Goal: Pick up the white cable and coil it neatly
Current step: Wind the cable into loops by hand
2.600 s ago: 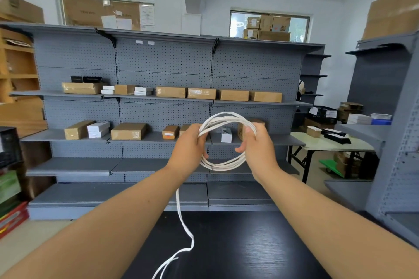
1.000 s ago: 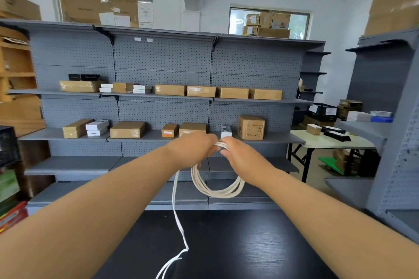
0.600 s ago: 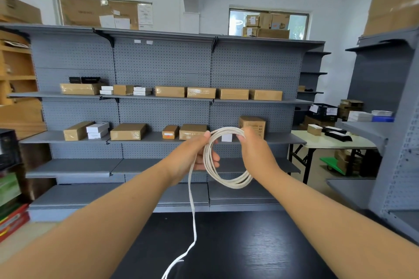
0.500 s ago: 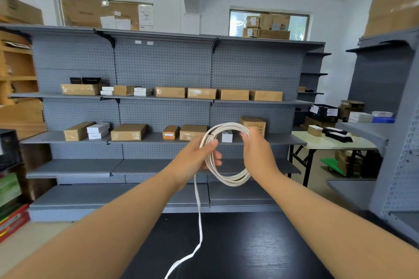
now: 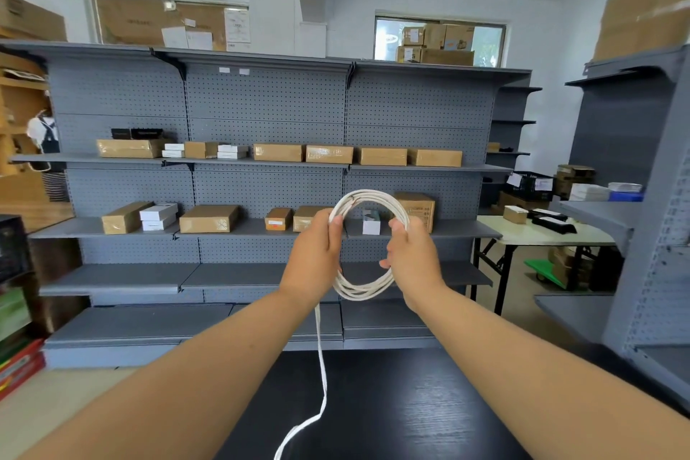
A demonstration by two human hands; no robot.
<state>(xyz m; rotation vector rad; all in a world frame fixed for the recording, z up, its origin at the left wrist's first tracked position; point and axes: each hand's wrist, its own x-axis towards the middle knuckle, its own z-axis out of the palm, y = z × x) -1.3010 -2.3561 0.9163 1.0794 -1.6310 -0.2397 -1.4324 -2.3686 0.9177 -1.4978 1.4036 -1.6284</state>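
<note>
The white cable (image 5: 364, 289) forms a round coil of several loops, held up at chest height in front of me. My left hand (image 5: 315, 254) grips the coil's left side. My right hand (image 5: 412, 258) grips its right side, fingers curled over the loops. A loose tail (image 5: 321, 377) of the same cable hangs from below my left hand down onto the black table (image 5: 392, 407), where it bends toward the near edge.
Grey pegboard shelving (image 5: 269, 116) with cardboard boxes (image 5: 209, 218) stands behind the table. A pale folding table (image 5: 537, 233) with small items is at the right, and another grey shelf unit (image 5: 642, 205) rises at the far right.
The coil has been raised from a low, hanging loop to an upright ring between both hands. The tail on the table has grown shorter and straighter.
</note>
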